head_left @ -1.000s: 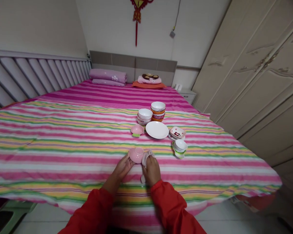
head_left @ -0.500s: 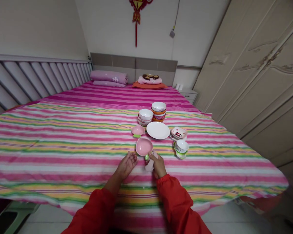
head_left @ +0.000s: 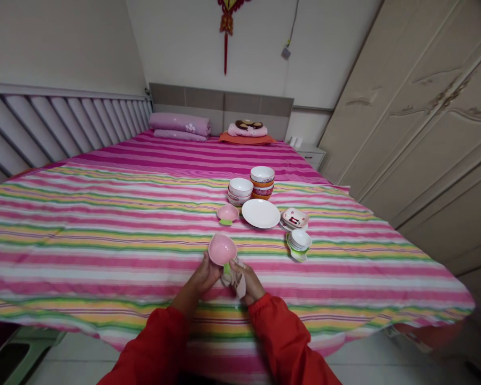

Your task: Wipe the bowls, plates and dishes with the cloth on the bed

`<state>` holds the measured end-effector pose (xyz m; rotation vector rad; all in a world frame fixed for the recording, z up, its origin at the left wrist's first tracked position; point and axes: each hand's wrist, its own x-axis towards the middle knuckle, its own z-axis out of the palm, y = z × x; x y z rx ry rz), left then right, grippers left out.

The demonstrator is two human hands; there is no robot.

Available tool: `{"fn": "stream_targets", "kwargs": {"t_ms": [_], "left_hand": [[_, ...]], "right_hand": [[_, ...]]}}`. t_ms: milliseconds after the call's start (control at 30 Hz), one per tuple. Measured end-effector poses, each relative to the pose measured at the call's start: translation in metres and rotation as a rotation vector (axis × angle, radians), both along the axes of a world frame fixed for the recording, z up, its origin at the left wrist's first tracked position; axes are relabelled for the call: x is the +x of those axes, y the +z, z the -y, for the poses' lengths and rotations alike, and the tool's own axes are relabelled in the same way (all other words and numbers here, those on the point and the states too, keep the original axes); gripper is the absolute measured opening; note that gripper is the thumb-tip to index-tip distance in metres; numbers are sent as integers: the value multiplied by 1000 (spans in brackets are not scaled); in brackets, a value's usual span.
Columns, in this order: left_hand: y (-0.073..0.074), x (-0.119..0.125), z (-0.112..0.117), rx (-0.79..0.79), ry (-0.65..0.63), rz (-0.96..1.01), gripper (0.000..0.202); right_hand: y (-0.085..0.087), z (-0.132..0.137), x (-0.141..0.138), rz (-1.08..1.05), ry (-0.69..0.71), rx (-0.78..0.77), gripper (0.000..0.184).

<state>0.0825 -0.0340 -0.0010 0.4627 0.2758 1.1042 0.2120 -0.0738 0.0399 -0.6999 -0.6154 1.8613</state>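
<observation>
a bedroom seen from my own head, looking forward and down: a wide bed [head_left: 184, 155] fills the middle of the view, covered by a striped sheet [head_left: 104, 256] in pink, white, yellow and green. a cream wardrobe [head_left: 409, 123] stands along its right side and a slatted panel [head_left: 56, 128] along its left. at the far end are a headboard [head_left: 221, 101], a purple pillow [head_left: 179, 124] and a small nightstand [head_left: 311, 156], with a red hanging knot [head_left: 226, 32] on the wall above. on the sheet, well ahead of my hands, lie a white plate [head_left: 260, 213], a stack of bowls [head_left: 262, 184] with orange and patterned layers, and a shorter stack of white bowls [head_left: 240, 192] just beside it. to the right are a stack of patterned dishes [head_left: 294, 219] and small white bowls on a green-edged dish [head_left: 299, 243]. a small pink dish [head_left: 227, 214] sits left of the plate. my hands are close together over the near part of the sheet: my left hand [head_left: 204, 274] grips a tilted peach-shaped pink dish [head_left: 222, 249], held up with its hollow facing me, and my right hand [head_left: 248, 283] clutches a pale cloth [head_left: 239, 283] just below the dish. red sleeves [head_left: 282, 342] cover both forearms.
</observation>
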Motion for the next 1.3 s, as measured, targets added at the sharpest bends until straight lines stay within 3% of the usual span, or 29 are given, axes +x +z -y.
{"fn": "stream_targets", "kwargs": {"t_ms": [100, 233, 300, 400, 567, 733, 900, 1000, 1133, 1300], "left_hand": [[2, -2, 2, -33, 16, 10, 76], [6, -2, 2, -77, 59, 39, 73], [8, -2, 1, -76, 46, 34, 71], [7, 0, 0, -60, 5, 5, 65], [3, 3, 0, -37, 20, -35, 52], [3, 1, 3, -116, 25, -106, 42], [1, 0, 3, -73, 3, -90, 44], [-2, 1, 0, -61, 31, -89, 44], [-1, 5, -3, -81, 104, -58, 48], [2, 4, -3, -91, 124, -62, 46]], "right_hand": [[-3, -1, 6, 191, -58, 48, 37], [11, -11, 27, 541, -423, 182, 40], [22, -18, 34, 608, -480, 291, 38], [33, -28, 31, 749, -407, 444, 33], [39, -37, 0, 1132, -324, 651, 20], [38, -29, -19, 1172, -257, 829, 14], [33, -15, -2, 1217, -26, 1044, 18], [40, -11, 17, 1489, 101, 1137, 18], [55, -17, 28, 1878, 26, 1181, 16], [50, -28, 21, 1869, -9, 1348, 34]]}}
